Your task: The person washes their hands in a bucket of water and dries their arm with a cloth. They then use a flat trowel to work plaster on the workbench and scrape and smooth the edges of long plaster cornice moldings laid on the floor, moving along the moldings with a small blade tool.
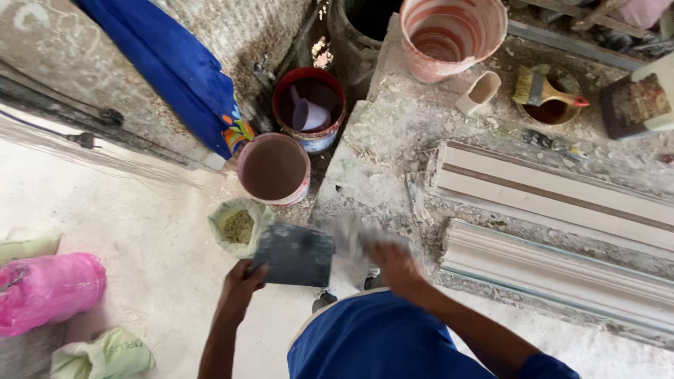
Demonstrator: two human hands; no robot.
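— Board (295,255), the dark flat square one, sits low in the middle of the view, held out over the pale floor (140,231) just beside the small bag of greenish powder (238,227). How far along does the work look?

— Early to midway, I'd judge. Two white moulded strips (554,193) lie finished-looking on the dusty tabletop (400,126), but the board looks bare of mix.

— And the hands?

— Left hand (242,281) is curled round the board's lower left corner, fingers closed on it. Right hand (394,265) is closed on a flat pale blade (358,235) that touches the board's right edge; it is blurred, so probably a trowel or scraper.

— Anything behind?

— Buckets: a pinkish one (274,168), a red-rimmed one with a purple scoop (309,112).
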